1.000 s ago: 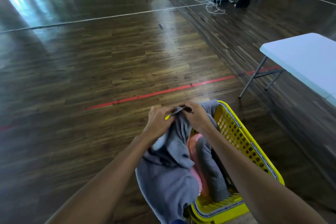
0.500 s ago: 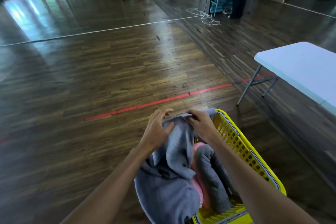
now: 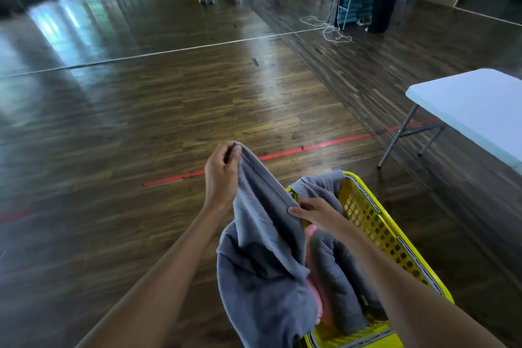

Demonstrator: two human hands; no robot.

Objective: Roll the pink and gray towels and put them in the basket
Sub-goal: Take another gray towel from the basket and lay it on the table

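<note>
Above the yellow basket, the person's left hand pinches one end of a gray towel between thumb and curled fingers, held high. Lower and to the right of that grip, the right hand nips the same hemmed edge, fingers closed on the cloth. From both grips the towel hangs loose, spilling over the basket's left rim. Under the right hand, inside the basket, a pink towel and another gray roll lie touching. Gray cloth beyond the right hand drapes the far rim; it seems part of the held towel, though I cannot be sure. A white table stands well off to the right of both hands.
</note>
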